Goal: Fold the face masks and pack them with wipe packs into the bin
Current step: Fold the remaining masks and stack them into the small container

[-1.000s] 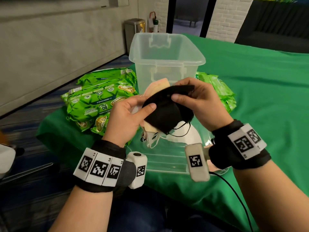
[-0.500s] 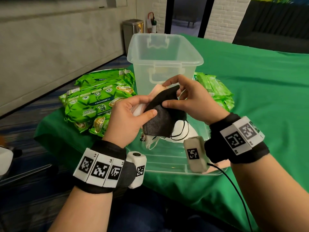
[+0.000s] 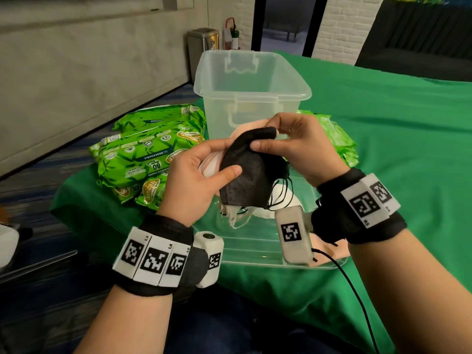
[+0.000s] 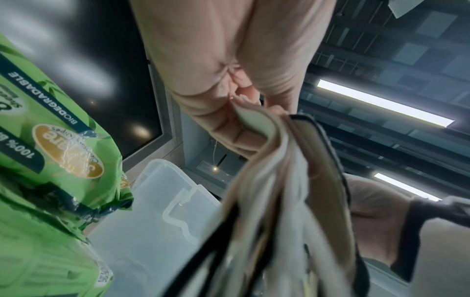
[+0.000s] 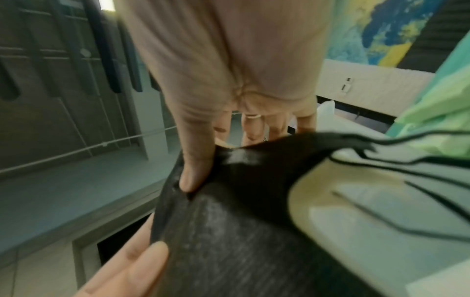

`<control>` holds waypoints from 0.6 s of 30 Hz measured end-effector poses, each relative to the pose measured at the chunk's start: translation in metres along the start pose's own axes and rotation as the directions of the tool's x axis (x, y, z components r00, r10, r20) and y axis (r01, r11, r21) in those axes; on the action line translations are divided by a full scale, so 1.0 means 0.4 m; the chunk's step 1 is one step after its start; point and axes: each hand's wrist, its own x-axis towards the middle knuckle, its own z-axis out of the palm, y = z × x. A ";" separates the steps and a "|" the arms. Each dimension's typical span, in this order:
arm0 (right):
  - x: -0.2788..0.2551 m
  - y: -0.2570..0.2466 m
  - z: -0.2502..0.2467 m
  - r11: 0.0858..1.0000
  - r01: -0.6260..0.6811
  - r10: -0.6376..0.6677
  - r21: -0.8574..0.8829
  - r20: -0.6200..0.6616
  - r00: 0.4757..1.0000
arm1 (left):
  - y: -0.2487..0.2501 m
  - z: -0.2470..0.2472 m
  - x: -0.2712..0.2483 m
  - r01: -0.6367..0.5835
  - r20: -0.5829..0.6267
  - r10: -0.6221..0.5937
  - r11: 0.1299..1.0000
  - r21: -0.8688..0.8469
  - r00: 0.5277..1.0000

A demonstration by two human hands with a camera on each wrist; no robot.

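Between both thumbs, the soft black fabric face mask (image 3: 249,172) is pinched: right hand (image 3: 298,146) at its top edge, left hand (image 3: 196,180) gripping it against pale folded masks (image 4: 269,180). Beyond, the clear plastic bin (image 3: 251,83) looks nearly empty and the green wipe packs (image 3: 150,154) lie unpacked; the bin floor is hard to read.

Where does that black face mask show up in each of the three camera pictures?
Head: the black mask sits at centre, held between the left hand and the right hand.
Left wrist: only its dark edge shows, right of the pale masks.
Right wrist: it fills the lower middle.
Shared landmark: the clear bin.
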 end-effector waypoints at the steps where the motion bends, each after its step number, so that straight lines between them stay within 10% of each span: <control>1: 0.002 0.004 0.003 0.999 -0.010 0.011 0.046 -0.018 1.000 | -0.001 0.002 0.001 -0.001 0.000 0.001 1.000 -0.012 1.000; 9: -0.010 0.018 0.015 0.991 0.125 -0.130 -0.039 -0.279 0.951 | -0.009 0.001 0.004 0.046 -0.005 -0.048 0.982 -0.183 0.999; 18: -0.004 0.016 -0.057 0.896 0.126 0.040 0.425 -0.361 0.932 | -0.014 -0.011 0.007 0.121 -0.124 -0.142 0.979 -0.167 0.982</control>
